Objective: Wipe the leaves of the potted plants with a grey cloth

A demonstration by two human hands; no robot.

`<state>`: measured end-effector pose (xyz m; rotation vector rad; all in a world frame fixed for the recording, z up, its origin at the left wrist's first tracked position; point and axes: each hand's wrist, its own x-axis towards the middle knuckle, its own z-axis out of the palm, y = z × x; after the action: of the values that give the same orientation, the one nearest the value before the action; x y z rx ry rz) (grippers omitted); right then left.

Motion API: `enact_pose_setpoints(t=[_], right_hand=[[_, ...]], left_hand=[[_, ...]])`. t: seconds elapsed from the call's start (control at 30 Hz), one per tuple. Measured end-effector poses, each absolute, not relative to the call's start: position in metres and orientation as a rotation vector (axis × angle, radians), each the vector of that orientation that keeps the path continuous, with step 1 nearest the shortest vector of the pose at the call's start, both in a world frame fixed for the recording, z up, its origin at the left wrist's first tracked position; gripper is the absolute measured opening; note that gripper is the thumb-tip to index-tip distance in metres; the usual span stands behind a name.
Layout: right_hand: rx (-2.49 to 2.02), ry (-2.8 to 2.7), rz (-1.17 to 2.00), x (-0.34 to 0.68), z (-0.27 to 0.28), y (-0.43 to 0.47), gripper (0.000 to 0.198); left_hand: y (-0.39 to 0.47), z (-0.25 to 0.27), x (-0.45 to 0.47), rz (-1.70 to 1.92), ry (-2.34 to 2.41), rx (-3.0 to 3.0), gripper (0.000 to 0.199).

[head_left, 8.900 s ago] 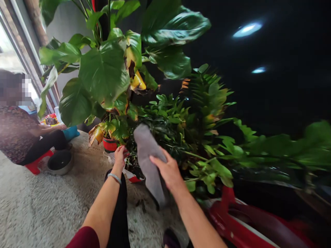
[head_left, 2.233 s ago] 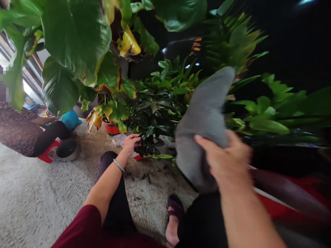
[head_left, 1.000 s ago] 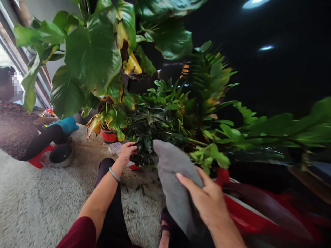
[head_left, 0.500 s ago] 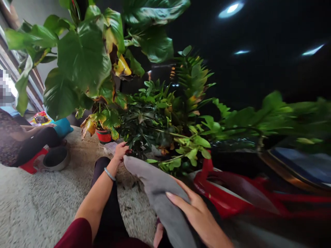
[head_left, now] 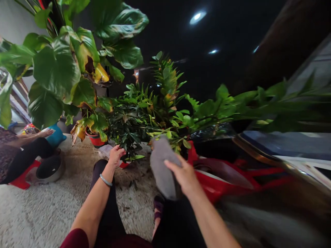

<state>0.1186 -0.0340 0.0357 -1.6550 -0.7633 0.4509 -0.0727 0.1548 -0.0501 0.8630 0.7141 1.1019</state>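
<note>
My right hand (head_left: 184, 175) grips a long piece of soft grey cloth (head_left: 162, 168) in front of my right knee, thumb on top and the other fingers hidden behind. The cloth's rounded far end points up toward the plants. My left hand (head_left: 116, 156), a bracelet on its wrist, is at the edge of the dark-leaved plant (head_left: 128, 122), above my left knee. Its fingers are drawn together; whether anything small is in them I cannot make out. A gap lies between the left hand and the cloth.
A large-leaved plant (head_left: 55, 67) rises at the left, near a red pot (head_left: 95, 138). At the right stand a red bag (head_left: 219, 172) and a blurred blue-topped item (head_left: 289, 144). Another person (head_left: 18, 155) sits at the left beside a dark basin (head_left: 49, 168). The floor (head_left: 33, 210) is rough concrete.
The cloth's far end has come away from my left hand and swung right and upward with my right hand. My left hand stays by the plant. The view has turned right.
</note>
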Motion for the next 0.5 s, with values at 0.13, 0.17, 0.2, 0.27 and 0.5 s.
enact_pose_setpoints(t=[0.13, 0.17, 0.2, 0.27, 0.5], right_hand=[[-1.543, -1.014, 0.811, 0.083, 0.032, -0.063, 0.049], [-1.542, -1.016, 0.777, 0.082, 0.039, -0.066, 0.049], [-1.551, -0.994, 0.695, 0.084, 0.049, -0.064, 0.051], [-1.568, -0.922, 0.456, 0.092, 0.068, -0.046, 0.060], [-1.450, -0.465, 0.925, 0.086, 0.051, 0.010, 0.049]], left_hand=[[0.159, -0.053, -0.071, 1.066, 0.779, 0.838, 0.032], [0.159, -0.053, -0.070, 1.057, 0.782, 0.841, 0.031], [0.160, -0.054, -0.069, 1.053, 0.779, 0.850, 0.030], [0.160, -0.054, -0.067, 1.061, 0.776, 0.875, 0.027], [0.159, -0.056, -0.071, 1.089, 0.831, 0.911, 0.031]])
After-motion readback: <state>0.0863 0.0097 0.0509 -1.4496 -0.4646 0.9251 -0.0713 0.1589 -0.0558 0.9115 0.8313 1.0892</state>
